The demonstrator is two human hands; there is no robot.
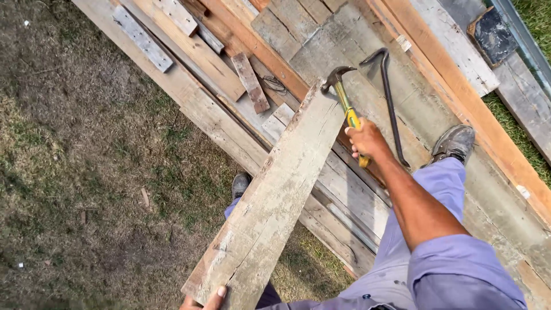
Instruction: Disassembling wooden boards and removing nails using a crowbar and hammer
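1. Hammer (344,100) sat clamped in the right hand (367,140), its head touching the far end of the plank (275,189).
2. Left hand (204,301) clasped the plank's near end, fingers curled around its edge.
3. Step judged: working that far end; the next blow called for a steady plank.
4. Crowbar (390,97) lay just beyond the right grip, on stacked boards (229,34).

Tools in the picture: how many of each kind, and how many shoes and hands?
Hammers: 1, the yellow-handled hammer in the right hand
Crowbars: 1, the black crowbar lying on the boards
Shoes: 2, left shoe, right shoe
Hands: 2, counting the left hand holding the plank
Total: 6
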